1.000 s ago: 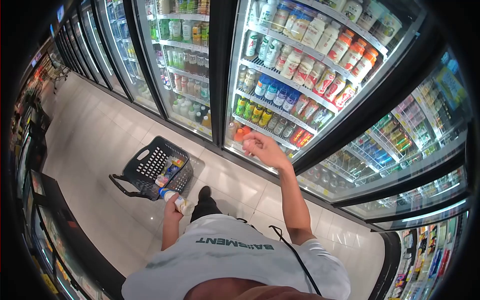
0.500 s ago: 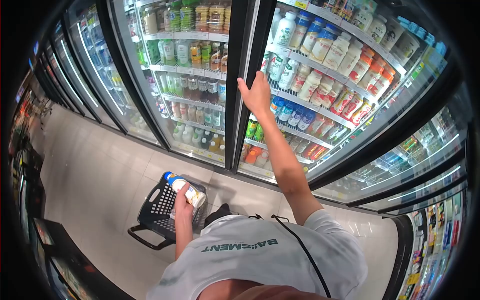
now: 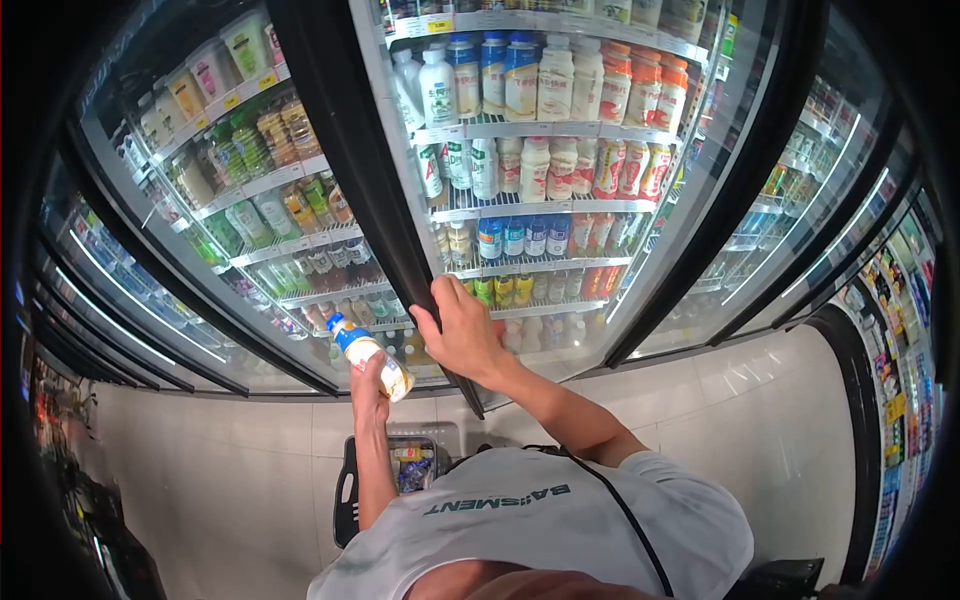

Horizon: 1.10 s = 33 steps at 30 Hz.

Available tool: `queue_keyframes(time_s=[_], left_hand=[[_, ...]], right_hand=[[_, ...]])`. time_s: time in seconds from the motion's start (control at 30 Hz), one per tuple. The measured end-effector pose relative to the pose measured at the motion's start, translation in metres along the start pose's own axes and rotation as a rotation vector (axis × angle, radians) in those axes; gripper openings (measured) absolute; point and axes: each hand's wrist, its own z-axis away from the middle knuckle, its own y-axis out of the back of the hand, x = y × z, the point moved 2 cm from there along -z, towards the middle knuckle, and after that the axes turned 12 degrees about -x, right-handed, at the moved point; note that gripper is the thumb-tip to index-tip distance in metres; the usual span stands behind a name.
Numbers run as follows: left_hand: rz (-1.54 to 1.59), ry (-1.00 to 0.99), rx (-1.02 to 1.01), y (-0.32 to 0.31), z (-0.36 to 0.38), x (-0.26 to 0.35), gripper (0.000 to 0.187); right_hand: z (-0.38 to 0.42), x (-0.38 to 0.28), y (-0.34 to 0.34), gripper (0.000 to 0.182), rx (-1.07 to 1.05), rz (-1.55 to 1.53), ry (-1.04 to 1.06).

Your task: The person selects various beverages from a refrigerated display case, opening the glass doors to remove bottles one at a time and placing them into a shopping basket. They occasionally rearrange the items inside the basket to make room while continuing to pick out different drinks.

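1. the right hand (image 3: 463,335) has shifted lower along the black cooler door frame (image 3: 350,120); it is half-curled at the edge, but how firmly it grips, i cannot tell. the door looks ajar.
2. the left hand (image 3: 368,388) stays wrapped around the blue-capped white bottle (image 3: 360,349), now near that frame rather than over the shopping basket (image 3: 346,525).
3. so the bottle remains in hand, outside the basket.

Cool white light glows from the fridge shelves (image 3: 545,209) and a light strip (image 3: 148,296) at left, leaving a sheen on the pale floor (image 3: 250,450) — the lower left is dim. Fisheye distortion slants the door frames (image 3: 360,160); black vignetting rounds the corners, edge detail softening.
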Motion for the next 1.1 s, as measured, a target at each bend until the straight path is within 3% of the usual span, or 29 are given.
queue_keyframes(time_s=[0.13, 0.2, 0.23, 0.3, 0.4, 0.43, 0.47, 0.5, 0.7, 0.83, 0.9, 0.93, 1.03, 1.1], left_hand=[[-0.211, -0.188, -0.269, -0.096, -0.021, 0.049, 0.039], [-0.38, -0.082, -0.388, -0.112, -0.052, 0.055, 0.051], [-0.572, -0.177, -0.428, -0.136, -0.062, 0.062, 0.057], [-0.502, -0.524, -0.581, -0.207, -0.081, 0.084, 0.064], [-0.632, -0.753, -0.683, -0.293, -0.142, 0.116, 0.067], [-0.68, -0.863, -0.655, -0.323, -0.155, 0.127, 0.07], [-0.878, -0.945, -0.483, -0.348, -0.168, 0.136, 0.072], [-0.912, -1.161, -0.41, -0.36, -0.209, 0.136, 0.073], [-0.924, -0.872, -0.4, -0.396, -0.306, 0.118, 0.084], [-1.103, -1.0, 0.003, -0.4, -0.356, 0.112, 0.082], [-1.089, -0.896, -0.081, -0.395, -0.363, 0.114, 0.082], [-1.081, -0.843, -0.117, -0.393, -0.36, 0.116, 0.082], [-1.315, -1.038, -0.125, -0.377, -0.326, 0.107, 0.075], [-1.124, -0.927, -0.308, -0.362, -0.243, 0.101, 0.064]], right_hand=[[0.04, -0.023, 0.026, 0.026, -0.072, -0.018, 0.027], [0.053, -0.03, 0.042, 0.027, -0.105, -0.025, 0.05], [0.06, -0.035, 0.049, 0.027, -0.128, -0.035, 0.055], [0.072, -0.039, 0.056, 0.027, -0.165, -0.06, 0.067], [0.082, -0.044, 0.062, 0.027, -0.163, -0.041, 0.089], [0.083, -0.045, 0.065, 0.027, -0.168, -0.046, 0.09], [0.084, -0.046, 0.067, 0.027, -0.173, -0.05, 0.092], [0.085, -0.046, 0.068, 0.027, -0.178, -0.055, 0.095], [0.088, -0.042, 0.066, 0.026, -0.16, -0.036, 0.117], [0.085, -0.041, 0.066, 0.025, -0.154, 0.001, 0.125], [0.083, -0.039, 0.064, 0.025, -0.156, -0.001, 0.12], [0.082, -0.038, 0.064, 0.025, -0.161, -0.004, 0.121], [0.077, -0.034, 0.061, 0.024, -0.155, -0.027, 0.111], [0.072, -0.031, 0.059, 0.025, -0.154, -0.022, 0.122]])
